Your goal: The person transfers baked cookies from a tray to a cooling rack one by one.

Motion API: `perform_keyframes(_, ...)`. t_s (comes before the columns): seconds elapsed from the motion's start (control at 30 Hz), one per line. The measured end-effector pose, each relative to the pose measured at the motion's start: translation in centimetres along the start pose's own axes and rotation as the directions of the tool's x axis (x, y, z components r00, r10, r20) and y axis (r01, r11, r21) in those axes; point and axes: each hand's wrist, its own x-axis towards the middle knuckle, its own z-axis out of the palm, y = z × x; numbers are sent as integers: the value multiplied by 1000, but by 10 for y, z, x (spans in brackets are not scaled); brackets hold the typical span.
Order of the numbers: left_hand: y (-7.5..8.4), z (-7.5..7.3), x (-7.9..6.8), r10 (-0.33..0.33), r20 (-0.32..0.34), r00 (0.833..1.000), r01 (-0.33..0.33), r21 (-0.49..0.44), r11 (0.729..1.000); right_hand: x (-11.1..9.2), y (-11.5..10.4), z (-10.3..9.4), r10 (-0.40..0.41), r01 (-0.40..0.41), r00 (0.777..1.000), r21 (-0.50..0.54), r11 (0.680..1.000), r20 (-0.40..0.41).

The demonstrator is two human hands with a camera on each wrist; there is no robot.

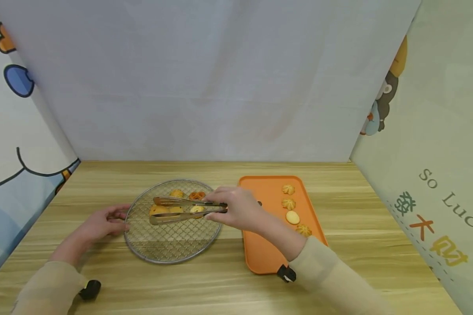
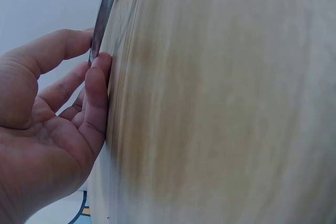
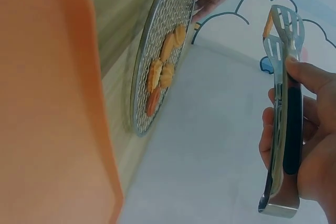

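My right hand grips metal tongs with dark handle grips. Their slotted tips are apart, above the left part of a round wire mesh rack, and nothing shows between them in the right wrist view. Several golden cookies and a brown pretzel-shaped cookie lie on the mesh, some partly hidden behind the tongs in the head view. At the rack's left edge, my left hand pinches the metal rim between thumb and fingers, low against the wooden table.
To the right of the rack lies an orange tray. Several cookies form a line along its right side, one of them smooth, round and pale. A white cloth wall stands behind the wooden table, with printed panels at both sides.
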Motion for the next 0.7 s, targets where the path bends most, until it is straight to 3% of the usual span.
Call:
perform_keyframes(0.17,-1,-1,0,0,1,1000,0,6,1000,4,-6,14,10,-10,999,-4,1000,47)
perform_keyframes(0.4,-2,-2,-1,5,1,1000,-5,4,1000,11,-4,37,-5,8,999,-69,998,43)
perform_keyframes(0.7,-1,-2,0,0,13,1000,0,22,1000,23,-3,50,29,-20,995,-93,995,97)
